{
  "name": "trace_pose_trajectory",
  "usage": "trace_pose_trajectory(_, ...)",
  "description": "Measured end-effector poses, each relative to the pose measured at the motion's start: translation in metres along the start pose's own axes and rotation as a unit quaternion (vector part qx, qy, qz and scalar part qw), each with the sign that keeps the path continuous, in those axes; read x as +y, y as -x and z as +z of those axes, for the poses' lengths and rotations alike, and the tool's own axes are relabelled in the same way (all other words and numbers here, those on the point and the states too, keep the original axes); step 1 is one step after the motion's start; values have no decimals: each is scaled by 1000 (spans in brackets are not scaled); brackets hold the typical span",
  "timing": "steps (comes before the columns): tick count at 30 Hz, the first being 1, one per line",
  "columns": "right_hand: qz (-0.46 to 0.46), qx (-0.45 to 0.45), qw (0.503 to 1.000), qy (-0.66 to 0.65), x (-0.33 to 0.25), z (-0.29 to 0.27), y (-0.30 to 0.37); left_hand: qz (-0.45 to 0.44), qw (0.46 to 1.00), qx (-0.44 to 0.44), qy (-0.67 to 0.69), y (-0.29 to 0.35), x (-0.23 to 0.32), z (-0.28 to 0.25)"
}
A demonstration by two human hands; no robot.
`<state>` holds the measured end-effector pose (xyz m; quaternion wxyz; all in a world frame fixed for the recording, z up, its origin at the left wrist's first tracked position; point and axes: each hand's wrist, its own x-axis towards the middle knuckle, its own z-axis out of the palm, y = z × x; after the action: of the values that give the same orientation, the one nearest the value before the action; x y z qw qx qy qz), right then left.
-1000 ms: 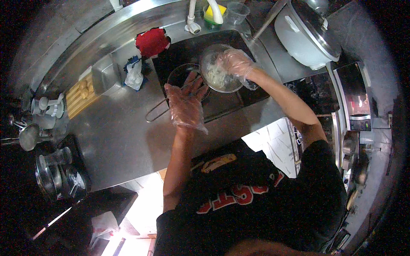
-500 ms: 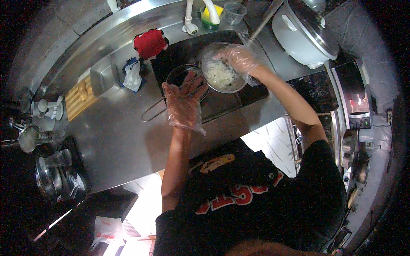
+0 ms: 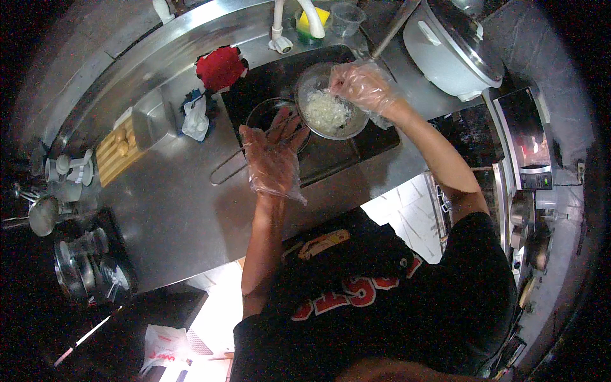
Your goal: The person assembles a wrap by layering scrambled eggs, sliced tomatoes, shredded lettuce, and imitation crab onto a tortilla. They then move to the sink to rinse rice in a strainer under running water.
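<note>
A round bowl (image 3: 305, 105) with white, finely cut food (image 3: 328, 111) stands over the dark sink (image 3: 331, 162). My right hand (image 3: 364, 88), in a clear plastic glove, is over the bowl's far right side. Its fingers are curled together, and whatever they may hold is hidden. My left hand (image 3: 273, 156), also gloved, is palm up with fingers spread and nothing in it. Beneath its fingers lies a round strainer (image 3: 254, 114), partly covered by the hand, with a wire loop handle (image 3: 219, 180) resting toward the left counter.
A white faucet (image 3: 280, 41) and a yellow sponge (image 3: 320, 17) are behind the sink. A red cloth (image 3: 221, 68) and a crumpled plastic bag (image 3: 195, 121) lie left. Beyond them is a striped wooden board (image 3: 114, 149). A large white lidded pot (image 3: 439, 57) stands back right.
My right hand has drawn back slightly to the right, and its fingers, which reached into the bowl, are now curled together near the rim. The left hand stays almost still.
</note>
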<state>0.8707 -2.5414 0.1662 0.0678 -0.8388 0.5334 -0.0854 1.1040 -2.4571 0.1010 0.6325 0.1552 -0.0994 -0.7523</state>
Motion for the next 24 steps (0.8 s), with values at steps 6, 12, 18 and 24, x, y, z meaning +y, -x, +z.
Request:
trace_pose_trajectory(6,-46,-19,998,-28,20,25,11,2,1000,-11,17,-3,1,3)
trace_pose_trajectory(12,-18,-200,977,72,19,33,20,9,999,-24,33,-4,4,4)
trace_pose_trajectory(18,-21,-165,984,57,15,35,28,11,999,-30,13,-3,7,7)
trace_pose_trajectory(24,-70,-175,981,42,4,31,26,11,1000,-24,12,-3,5,6)
